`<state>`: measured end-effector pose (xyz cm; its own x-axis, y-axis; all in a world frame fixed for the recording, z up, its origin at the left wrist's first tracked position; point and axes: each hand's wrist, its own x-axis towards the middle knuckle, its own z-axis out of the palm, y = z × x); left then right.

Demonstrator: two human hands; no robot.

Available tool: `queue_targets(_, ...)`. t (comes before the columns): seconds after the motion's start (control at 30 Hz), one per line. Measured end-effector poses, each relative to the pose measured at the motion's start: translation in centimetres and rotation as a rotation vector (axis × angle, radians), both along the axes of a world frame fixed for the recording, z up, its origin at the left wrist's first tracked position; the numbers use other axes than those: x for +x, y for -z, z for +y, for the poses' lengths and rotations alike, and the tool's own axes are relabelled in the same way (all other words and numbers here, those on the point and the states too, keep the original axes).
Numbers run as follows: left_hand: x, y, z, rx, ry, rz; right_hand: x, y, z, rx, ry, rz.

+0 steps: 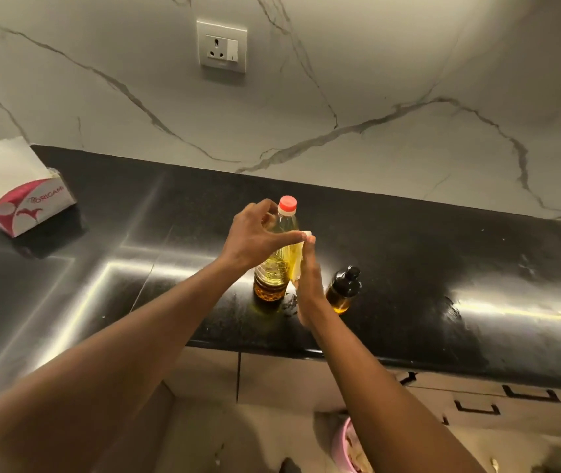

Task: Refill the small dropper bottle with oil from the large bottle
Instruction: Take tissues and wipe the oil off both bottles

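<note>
So the left hand (258,235) is cupped round the shoulder of the large clear plastic bottle of yellow oil (277,268), thumb stretched across the front and the other fingers curled up by the neck. I honestly can't tell if it's clamping or just resting there. The right hand (309,278) is flat, fingers straight, pressed along the bottle's right side and not gripping anything. There's a tiny white bit (307,233) where the thumb tip meets the right fingertips, too small to identify.

My read is they're steadying the bottle before opening it, since the red screw cap (287,203) just above the left hand is on. If that were me, I'd hold the body low and firm with one hand and twist with the other. Don't squeeze soft plastic once it's open. I'd also uncap the little one first so nothing waits around.

Pose-wise, both forearms come in from below and converge on the bottle, the right hand seen edge-on.

The small dark amber dropper bottle with a black top (343,288) stands closed just right of the right hand, on the polished black stone counter (443,261). A white-and-pink tissue box (19,196) sits well off to the left of the left hand.
</note>
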<state>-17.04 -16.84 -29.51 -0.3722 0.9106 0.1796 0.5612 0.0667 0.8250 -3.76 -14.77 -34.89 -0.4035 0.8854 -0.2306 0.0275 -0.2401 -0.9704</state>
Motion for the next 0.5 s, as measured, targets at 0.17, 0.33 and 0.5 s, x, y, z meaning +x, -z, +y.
queue_targets(0.17,-0.3,-0.8,-0.1,-0.087,0.090,-0.126,1.1,1.3,1.5,-0.045,-0.104,-0.028)
queue_targets(0.33,-0.1,-1.3,-0.2,-0.142,0.115,-0.236,1.7,0.3,2.4,0.015,-0.068,0.069)
queue_targets(0.5,1.6,-2.3,0.5,-0.153,0.022,-0.107,2.1,3.0,2.1,-0.050,-0.172,-0.032)
